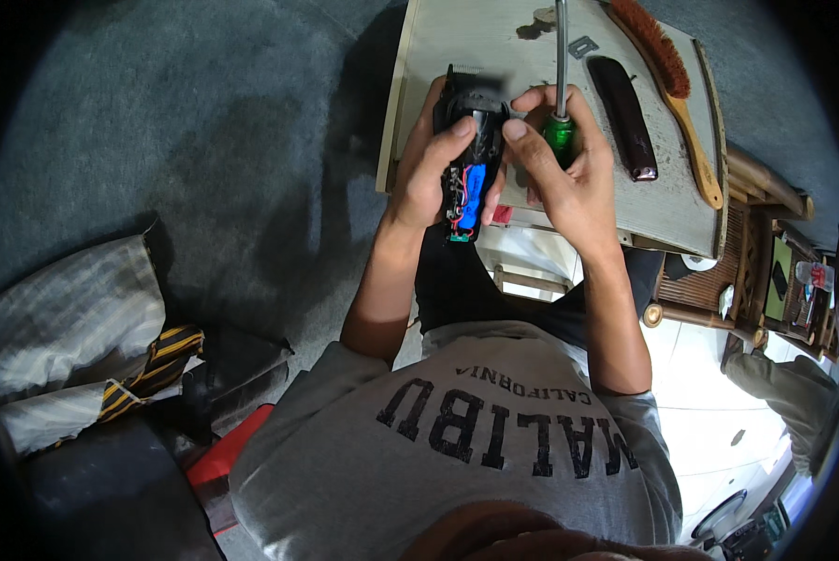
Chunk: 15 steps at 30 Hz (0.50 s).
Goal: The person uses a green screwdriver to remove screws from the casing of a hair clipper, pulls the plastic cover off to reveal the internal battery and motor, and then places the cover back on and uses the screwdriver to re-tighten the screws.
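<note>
My left hand (pixel 429 168) is closed around an opened black hair clipper (pixel 480 140), its toothed blade end pointing away from me. Inside the bared lower body show a blue battery cell (pixel 475 192), thin red and other wires, and a small green board at the near end. A screwdriver with a green handle (pixel 559 138) rests in the curled fingers of my right hand (pixel 574 178), its long metal shaft pointing away. The right thumb and a fingertip are at the clipper's right edge. A dark, glossy housing cover (pixel 622 117) lies on the table to the right.
The pale table (pixel 658 220) also carries a wooden-handled brush (pixel 677 79) with reddish bristles and a small flat metal piece (pixel 583 47). A bamboo chair (pixel 733 252) stands at the right. Striped cloth (pixel 78 318) and dark bags lie at the lower left.
</note>
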Each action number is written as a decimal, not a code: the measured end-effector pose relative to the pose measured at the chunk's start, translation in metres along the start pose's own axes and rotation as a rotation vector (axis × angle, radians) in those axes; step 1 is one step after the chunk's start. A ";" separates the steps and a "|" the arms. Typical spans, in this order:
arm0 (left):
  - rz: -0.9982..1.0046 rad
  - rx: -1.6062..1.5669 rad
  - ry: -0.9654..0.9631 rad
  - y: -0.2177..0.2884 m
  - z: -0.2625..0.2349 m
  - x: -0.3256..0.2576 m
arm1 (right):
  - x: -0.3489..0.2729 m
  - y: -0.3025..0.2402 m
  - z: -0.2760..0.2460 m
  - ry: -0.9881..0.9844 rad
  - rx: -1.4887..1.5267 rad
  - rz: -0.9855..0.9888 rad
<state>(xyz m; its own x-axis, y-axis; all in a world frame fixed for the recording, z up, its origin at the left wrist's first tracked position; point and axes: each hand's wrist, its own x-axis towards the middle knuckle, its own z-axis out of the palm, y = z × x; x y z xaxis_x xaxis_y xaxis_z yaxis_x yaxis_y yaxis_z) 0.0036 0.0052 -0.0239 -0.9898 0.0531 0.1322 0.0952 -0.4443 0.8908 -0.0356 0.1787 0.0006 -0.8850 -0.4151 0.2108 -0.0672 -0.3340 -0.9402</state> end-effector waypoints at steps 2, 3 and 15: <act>-0.014 -0.125 0.005 0.002 0.001 0.001 | 0.000 0.001 -0.001 0.003 0.004 0.043; -0.014 -0.111 0.007 0.002 0.000 0.001 | 0.001 0.003 -0.001 0.013 -0.016 0.037; -0.066 0.042 0.070 0.011 0.001 0.004 | 0.002 0.013 -0.004 0.049 -0.011 0.012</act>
<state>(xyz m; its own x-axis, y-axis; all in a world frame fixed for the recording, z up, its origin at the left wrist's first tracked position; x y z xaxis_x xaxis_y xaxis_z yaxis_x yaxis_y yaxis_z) 0.0012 0.0017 -0.0134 -0.9989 0.0175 0.0435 0.0327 -0.4039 0.9142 -0.0404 0.1771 -0.0118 -0.9073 -0.3767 0.1867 -0.0615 -0.3203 -0.9453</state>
